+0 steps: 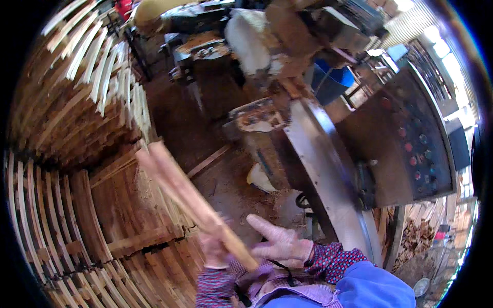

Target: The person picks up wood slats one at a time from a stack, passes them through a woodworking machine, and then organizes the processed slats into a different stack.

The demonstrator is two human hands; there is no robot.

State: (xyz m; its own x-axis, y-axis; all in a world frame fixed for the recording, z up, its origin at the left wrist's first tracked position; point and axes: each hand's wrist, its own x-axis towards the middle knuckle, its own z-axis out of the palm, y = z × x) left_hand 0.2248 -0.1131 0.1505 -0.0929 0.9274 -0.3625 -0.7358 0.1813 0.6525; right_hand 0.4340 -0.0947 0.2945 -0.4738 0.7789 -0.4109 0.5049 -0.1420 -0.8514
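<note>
2 long reddish-brown wooden slats (192, 197), pressed together, are gripped at their lower end by the clenched left hand (214, 250) and slanted up to the left above stacked rows of cut wooden strips (77, 205). The right hand (280, 241) is held open with fingers spread, just beside the slats, grasping nothing. 1 curved steel machine worktop (323, 169) is seen at the right.

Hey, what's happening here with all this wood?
A person is standing in a woodworking shop. Their left hand has a grip on a couple of long wooden strips, angled up toward the stacked slats on the left. The right hand is open and empty, beside the strips. A long metal machine bed runs along the right.
</note>
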